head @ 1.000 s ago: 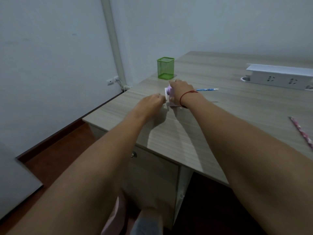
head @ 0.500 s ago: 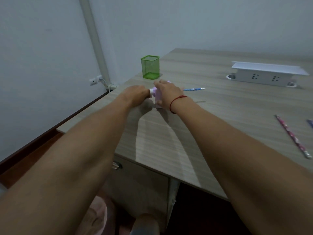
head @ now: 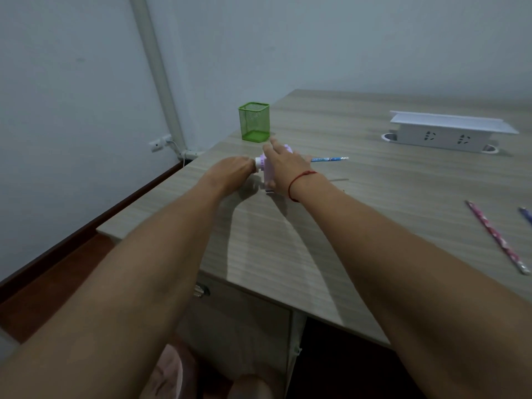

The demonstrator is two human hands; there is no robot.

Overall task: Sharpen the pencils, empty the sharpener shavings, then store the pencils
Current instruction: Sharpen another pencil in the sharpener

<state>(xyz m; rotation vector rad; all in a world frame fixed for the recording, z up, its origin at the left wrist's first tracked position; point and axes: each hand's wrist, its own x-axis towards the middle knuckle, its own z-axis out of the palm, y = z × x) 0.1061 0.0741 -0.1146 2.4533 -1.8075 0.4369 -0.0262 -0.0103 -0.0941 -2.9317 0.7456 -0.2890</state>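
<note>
A small lilac sharpener (head: 267, 171) stands on the wooden desk (head: 374, 197) near its left edge. My right hand (head: 283, 165) lies over the top of it and holds it down. My left hand (head: 231, 172) is closed on the white crank end at the sharpener's left side. A blue pencil (head: 329, 159) sticks out of the sharpener to the right. A pink patterned pencil (head: 496, 237) lies at the right, with the tip of another blue pencil (head: 526, 215) at the frame's edge. A green mesh pencil cup (head: 254, 120) stands just behind the sharpener.
A white socket box (head: 443, 135) sits at the back right of the desk. The desk's left and front edges are close to my forearms, with a drawer front (head: 244, 318) below. A wall pipe (head: 161, 76) and an outlet (head: 159, 143) are at the left.
The view has shifted slightly; my left hand has closed in on the sharpener's crank end and stays there. My right hand keeps its hold on the sharpener.
</note>
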